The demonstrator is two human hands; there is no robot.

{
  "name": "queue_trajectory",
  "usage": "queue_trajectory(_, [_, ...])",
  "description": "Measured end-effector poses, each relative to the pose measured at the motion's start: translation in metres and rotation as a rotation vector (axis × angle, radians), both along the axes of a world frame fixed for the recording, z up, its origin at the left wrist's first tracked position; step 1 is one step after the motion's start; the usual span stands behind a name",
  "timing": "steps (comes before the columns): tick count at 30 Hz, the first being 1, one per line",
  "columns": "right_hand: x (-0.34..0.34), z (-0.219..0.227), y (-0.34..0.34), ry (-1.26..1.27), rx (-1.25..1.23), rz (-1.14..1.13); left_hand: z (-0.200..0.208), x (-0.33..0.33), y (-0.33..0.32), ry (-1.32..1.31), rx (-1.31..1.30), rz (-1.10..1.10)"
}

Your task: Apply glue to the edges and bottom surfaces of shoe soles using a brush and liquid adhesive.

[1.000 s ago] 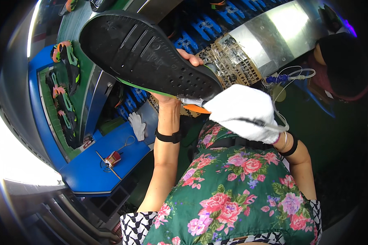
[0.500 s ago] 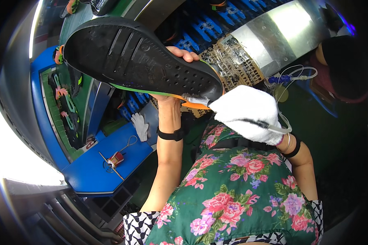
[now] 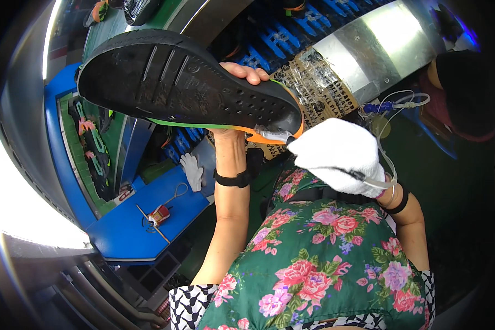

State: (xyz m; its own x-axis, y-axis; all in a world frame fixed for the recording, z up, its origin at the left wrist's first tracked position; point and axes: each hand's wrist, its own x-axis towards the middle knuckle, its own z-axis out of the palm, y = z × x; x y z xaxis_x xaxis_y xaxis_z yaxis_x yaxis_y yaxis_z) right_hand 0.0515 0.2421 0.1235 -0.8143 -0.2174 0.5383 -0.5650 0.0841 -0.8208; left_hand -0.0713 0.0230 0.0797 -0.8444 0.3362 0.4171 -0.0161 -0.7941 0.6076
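the left hand (image 3: 246,73) pinches a black, green-and-orange-edged, rubber-like shoe sole (image 3: 176,82) between its fingers, apparently presenting the heel (image 3: 286,113) to a translucent-tipped tool (image 3: 271,134) pinched by the white-gloved right hand's (image 3: 340,155) bunched fingers.

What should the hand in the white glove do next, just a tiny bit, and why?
Perhaps the right hand should slide the brush-like tool slightly along the orange edge of the black shoe sole: its pale tip appears to rest there, while the left hand holds the sole up.
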Motion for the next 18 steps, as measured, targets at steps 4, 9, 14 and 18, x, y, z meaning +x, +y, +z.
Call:
queue_trajectory(4, [-0.001,0.001,0.008,-0.113,-0.076,0.024,-0.003,-0.001,-0.002,0.013,-0.006,0.012])
queue_trajectory(9, [0.008,0.000,-0.002,0.061,0.070,0.053,-0.001,-0.002,0.003,0.008,-0.016,-0.012])
queue_trajectory(14, [0.009,0.012,-0.017,0.067,-0.019,0.038,-0.006,0.005,0.008,-0.087,0.030,0.046])
queue_trajectory(18, [0.011,0.019,0.000,-0.001,0.094,-0.002,-0.009,0.000,0.010,-0.048,0.042,0.000])
